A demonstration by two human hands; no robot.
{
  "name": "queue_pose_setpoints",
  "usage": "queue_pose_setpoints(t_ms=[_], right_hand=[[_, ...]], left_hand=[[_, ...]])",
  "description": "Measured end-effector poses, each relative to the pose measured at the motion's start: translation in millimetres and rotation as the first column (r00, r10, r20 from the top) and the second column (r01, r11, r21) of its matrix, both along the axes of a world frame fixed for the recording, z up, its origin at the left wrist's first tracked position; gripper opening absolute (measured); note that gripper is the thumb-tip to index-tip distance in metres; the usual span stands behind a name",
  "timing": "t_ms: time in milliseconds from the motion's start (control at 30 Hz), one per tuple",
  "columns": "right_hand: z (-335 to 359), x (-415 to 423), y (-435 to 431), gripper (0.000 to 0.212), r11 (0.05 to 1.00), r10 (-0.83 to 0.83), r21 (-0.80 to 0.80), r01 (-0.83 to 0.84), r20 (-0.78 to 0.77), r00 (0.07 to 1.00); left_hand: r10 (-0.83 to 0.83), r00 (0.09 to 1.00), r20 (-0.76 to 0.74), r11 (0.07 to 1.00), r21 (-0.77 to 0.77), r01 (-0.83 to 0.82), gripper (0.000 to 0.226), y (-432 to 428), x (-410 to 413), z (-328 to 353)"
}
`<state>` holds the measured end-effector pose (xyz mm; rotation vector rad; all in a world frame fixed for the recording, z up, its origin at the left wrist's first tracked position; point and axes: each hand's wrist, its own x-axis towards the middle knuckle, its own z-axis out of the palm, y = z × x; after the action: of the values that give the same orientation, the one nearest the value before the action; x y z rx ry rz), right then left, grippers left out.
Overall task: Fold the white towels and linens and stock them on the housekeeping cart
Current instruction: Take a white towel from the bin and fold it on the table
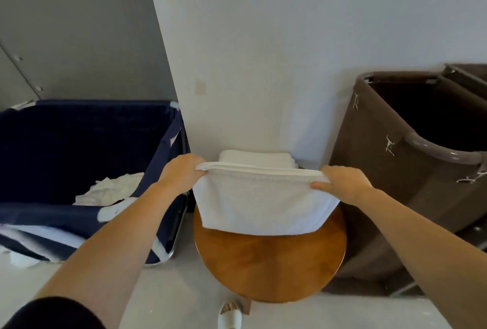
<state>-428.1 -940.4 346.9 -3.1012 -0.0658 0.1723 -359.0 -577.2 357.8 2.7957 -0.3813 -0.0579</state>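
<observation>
In the head view, at the centre of the frame, the left hand (181, 173) and the right hand (342, 183) each pinch one upper corner of a white towel (263, 202), with the fingers closed on its doubled edge. They hold it stretched and level, probably so that the fold hangs straight. The towel hangs over the round wooden table (271, 262); whether it touches the table I cannot tell. Behind it, against the wall, sits a stack of folded towels (255, 157). At the left, crumpled linens (113, 189) lie in the navy bin (87, 123). At the right stands the brown cart bag (395, 170).
</observation>
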Motion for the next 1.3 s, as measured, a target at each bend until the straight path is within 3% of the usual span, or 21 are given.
queue_pose_setpoints(t_ms=[100,400,500,600,700,833,1000,1067,1100,1167,1233,1300], right_hand=[[-10.5,15.7,-1.4,0.035,1.0,0.012,0.007,-0.011,-0.026,1.0],[-44.0,121.2,-13.5,0.035,0.998,-0.057,-0.04,0.055,-0.067,0.996],[-68.7,172.7,-14.9,0.041,0.993,-0.111,-0.049,0.106,-0.119,0.987],[-117.5,206.1,-13.5,0.039,0.988,-0.153,-0.043,0.147,-0.223,0.963],[-179.9,222.1,-13.6,0.038,0.983,-0.172,0.008,0.183,-0.3,0.938],[-221.9,238.3,-16.9,0.024,0.972,-0.227,0.004,0.233,-0.217,0.949],[-244.5,254.2,-18.5,0.015,0.963,-0.266,-0.008,0.27,-0.185,0.946],[-252.5,258.1,-17.7,0.01,0.972,-0.225,0.015,0.233,-0.198,0.954],[-256.8,259.4,-16.2,0.007,0.982,-0.179,0.026,0.187,-0.187,0.966],[-265.7,254.5,-12.2,0.007,0.993,-0.086,0.072,0.094,-0.112,0.99],[-270.0,246.2,-10.0,0.009,0.996,-0.022,0.082,0.026,-0.053,0.998],[-273.4,240.7,-10.6,0.008,0.995,-0.026,0.099,0.033,-0.069,0.997]], left_hand=[[0.021,0.999,-0.033,1.0,0.01,-0.02,0.024,0.6,17.2,-10.6],[0.16,0.967,-0.199,0.97,-0.148,-0.191,0.031,-20.9,131.6,-61.2],[0.151,0.93,-0.334,0.936,-0.256,-0.243,0.033,-28.5,187.0,-90.6],[0.086,0.85,-0.52,0.908,-0.31,-0.282,0.018,-34.6,220.3,-135.1],[0.088,0.77,-0.632,0.849,-0.356,-0.39,0.012,-39.6,235.3,-193.4],[0.22,0.726,-0.651,0.728,-0.386,-0.567,0.011,-48.5,249.7,-247.7],[0.283,0.675,-0.681,0.634,-0.395,-0.664,0.003,-55.4,257.3,-273.3],[0.283,0.745,-0.604,0.722,-0.378,-0.58,0.012,-56.7,251.8,-277.2],[0.241,0.831,-0.501,0.816,-0.359,-0.453,0.018,-56.5,246.5,-280.0],[-0.001,0.979,-0.204,0.96,-0.276,-0.056,0.037,-55.1,233.4,-292.5],[-0.247,0.968,-0.036,0.958,-0.157,0.239,0.048,-52.3,220.4,-302.6],[-0.361,0.932,-0.018,0.927,-0.116,0.357,0.053,-51.9,213.6,-305.4]])
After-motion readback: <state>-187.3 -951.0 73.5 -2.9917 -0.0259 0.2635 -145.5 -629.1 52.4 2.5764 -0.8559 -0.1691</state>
